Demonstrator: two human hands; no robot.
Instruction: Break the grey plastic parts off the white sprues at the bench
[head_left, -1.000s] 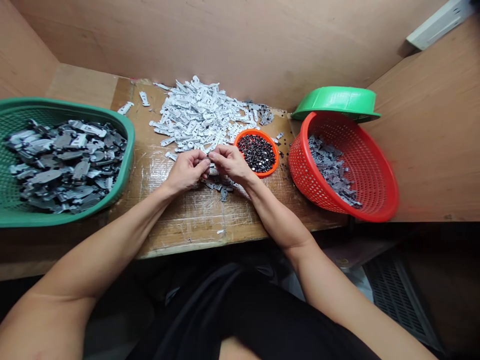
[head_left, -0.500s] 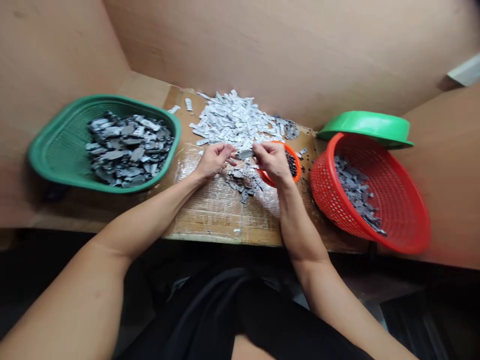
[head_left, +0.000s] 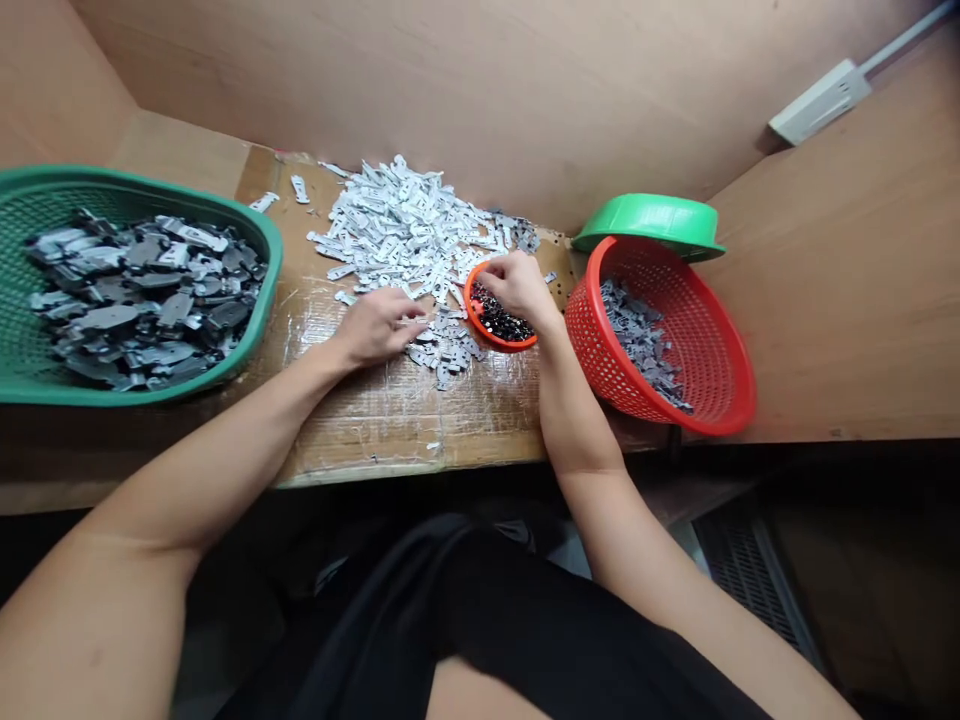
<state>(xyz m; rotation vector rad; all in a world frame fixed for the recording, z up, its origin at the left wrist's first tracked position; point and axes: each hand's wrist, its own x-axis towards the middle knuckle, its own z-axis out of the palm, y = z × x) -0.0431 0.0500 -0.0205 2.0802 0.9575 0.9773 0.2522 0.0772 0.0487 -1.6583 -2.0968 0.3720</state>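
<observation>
My left hand (head_left: 380, 328) rests at the left side of a small heap of flat grey metal pieces (head_left: 446, 350). Its fingers are apart, the tips touching or just over the heap, and no part shows in it. My right hand (head_left: 516, 284) reaches into an orange bowl (head_left: 513, 346) of small dark parts (head_left: 501, 320). Its fingers are bent together and point down; whatever is between them is hidden. Behind both hands spreads a large pile of pale, elongated metal plates (head_left: 409, 225).
On the left stands a green basket (head_left: 271, 262) with dark grey metal assemblies (head_left: 172, 310). A red basket (head_left: 701, 315) with grey metal pieces (head_left: 645, 340) tilts at the right, a green basin (head_left: 652, 218) behind it. Wooden panels enclose the cardboard-covered table (head_left: 390, 430). A power socket (head_left: 821, 103) hangs upper right.
My hands were close together with a grey metal part between them. Now they are apart, the left at the grey heap, the right in the orange bowl. The view has swung right.
</observation>
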